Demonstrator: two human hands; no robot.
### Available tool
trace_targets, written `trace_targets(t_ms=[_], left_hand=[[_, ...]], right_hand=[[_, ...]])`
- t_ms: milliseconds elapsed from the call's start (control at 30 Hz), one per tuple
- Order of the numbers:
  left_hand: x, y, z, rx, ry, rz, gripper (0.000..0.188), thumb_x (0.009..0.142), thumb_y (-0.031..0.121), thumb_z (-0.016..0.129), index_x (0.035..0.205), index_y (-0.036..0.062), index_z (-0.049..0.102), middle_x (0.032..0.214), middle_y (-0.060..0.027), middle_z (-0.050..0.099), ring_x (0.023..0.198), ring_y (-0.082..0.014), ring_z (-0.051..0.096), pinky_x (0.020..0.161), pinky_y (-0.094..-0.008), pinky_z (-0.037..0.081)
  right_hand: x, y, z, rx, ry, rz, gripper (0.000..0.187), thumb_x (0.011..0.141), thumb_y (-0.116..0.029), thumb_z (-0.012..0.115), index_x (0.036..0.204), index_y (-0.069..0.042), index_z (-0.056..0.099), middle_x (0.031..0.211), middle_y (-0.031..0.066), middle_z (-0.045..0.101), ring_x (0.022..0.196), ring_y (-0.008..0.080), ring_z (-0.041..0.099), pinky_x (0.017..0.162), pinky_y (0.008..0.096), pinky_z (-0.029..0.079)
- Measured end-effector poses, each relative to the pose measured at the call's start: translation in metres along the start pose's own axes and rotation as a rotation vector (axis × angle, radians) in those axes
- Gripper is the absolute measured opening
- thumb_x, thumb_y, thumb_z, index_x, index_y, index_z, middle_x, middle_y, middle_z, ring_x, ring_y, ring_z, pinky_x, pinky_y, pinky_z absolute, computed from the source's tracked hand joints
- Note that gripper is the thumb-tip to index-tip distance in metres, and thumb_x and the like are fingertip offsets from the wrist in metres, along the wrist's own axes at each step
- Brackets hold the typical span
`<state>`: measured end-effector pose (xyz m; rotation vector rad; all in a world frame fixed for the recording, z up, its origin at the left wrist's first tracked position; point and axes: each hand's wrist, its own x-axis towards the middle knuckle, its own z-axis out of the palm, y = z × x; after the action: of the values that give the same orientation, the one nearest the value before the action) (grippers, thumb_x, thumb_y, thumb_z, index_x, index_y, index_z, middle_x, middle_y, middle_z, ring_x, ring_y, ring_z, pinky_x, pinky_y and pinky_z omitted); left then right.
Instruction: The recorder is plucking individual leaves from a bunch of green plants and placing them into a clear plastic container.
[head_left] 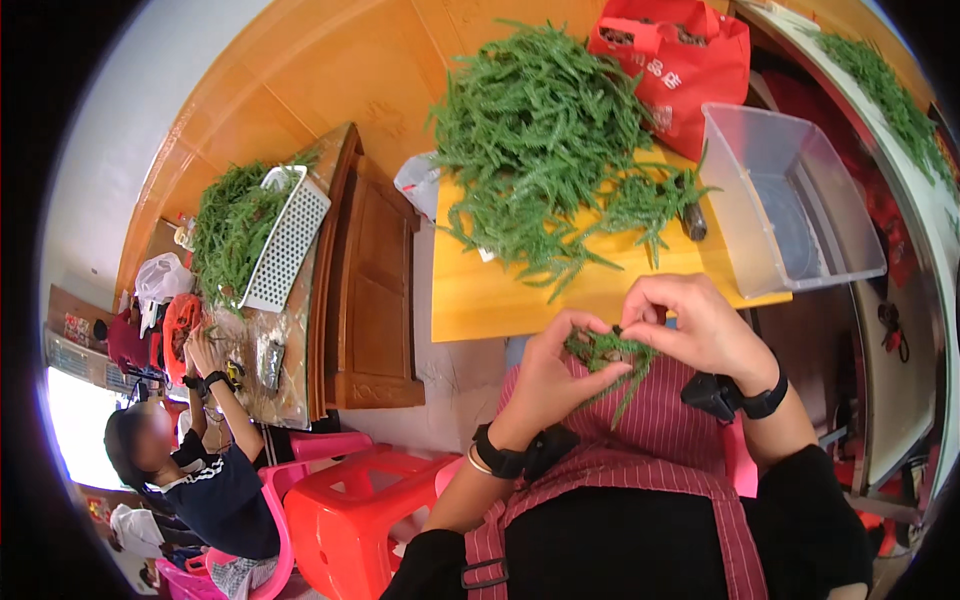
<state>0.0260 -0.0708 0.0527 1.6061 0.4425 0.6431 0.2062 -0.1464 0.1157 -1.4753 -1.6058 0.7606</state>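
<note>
Just past the near edge of the yellow table [590, 300], my left hand [555, 380] holds a small bunch of green feathery sprigs [590, 347] between thumb and fingers. Meeting it from the right, my right hand [695, 325] pinches at the stem end of the bunch. Something small and dark sits at its fingertips, too small to name. Beyond my hands rises a big heap of the same green sprigs [540, 110]. A smaller clump of sprigs [650, 200] lies at its right, beside a dark brown rounded object [693, 222].
Right of the heap are a clear plastic bin [790, 215] and a red bag [690, 80]. At left, a co-worker [215, 490] sits by a wooden cabinet [370, 290] bearing a white perforated basket [290, 240] and more greenery. A red stool [340, 520] stands between us.
</note>
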Motion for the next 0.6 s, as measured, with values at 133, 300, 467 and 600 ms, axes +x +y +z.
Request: trace_targets(t_ms=[133,300,467,600], left_hand=[[-0.0008,0.0025,0.0023,0.01,0.081,0.036,0.038,0.067,0.006,0.077,0.098,0.0034,0.055,0.087,-0.0037,0.061,0.079,-0.0096,0.059,0.07,-0.0224,0.047],[-0.0009,0.0023,0.0008,0.118,0.091,0.132,0.035,0.067,0.006,0.077,0.096,0.0037,0.057,0.086,-0.0036,0.062,0.076,-0.0094,0.06,0.066,-0.0221,0.049],[-0.0027,0.0017,0.0028,0.342,0.119,0.286,0.039,0.065,0.0,0.078,0.095,0.0022,0.054,0.092,-0.0076,0.061,0.084,-0.0127,0.06,0.071,-0.0249,0.049],[0.0023,0.0039,0.0059,0.602,0.144,0.524,0.039,0.064,0.0,0.078,0.093,0.0021,0.054,0.091,-0.0081,0.061,0.083,-0.0142,0.06,0.072,-0.0267,0.05]], right_hand=[[0.0013,-0.0005,0.0016,-0.032,0.014,-0.044,0.013,0.071,-0.003,0.068,0.077,-0.003,0.056,0.064,0.0053,0.052,0.056,0.0161,0.05,0.053,0.0277,0.04],[0.0024,-0.002,0.0019,-0.019,0.005,-0.078,0.013,0.071,-0.003,0.068,0.076,-0.003,0.056,0.064,0.0049,0.053,0.056,0.0156,0.05,0.053,0.0272,0.04],[0.0031,-0.007,0.0034,0.019,-0.005,0.072,0.012,0.073,-0.002,0.066,0.077,-0.002,0.055,0.064,0.0021,0.055,0.056,0.0096,0.05,0.051,0.0258,0.039],[0.005,-0.0035,0.0044,0.107,-0.014,0.209,0.012,0.074,-0.003,0.066,0.078,-0.002,0.055,0.068,0.0007,0.058,0.062,0.0051,0.052,0.054,0.0241,0.041]])
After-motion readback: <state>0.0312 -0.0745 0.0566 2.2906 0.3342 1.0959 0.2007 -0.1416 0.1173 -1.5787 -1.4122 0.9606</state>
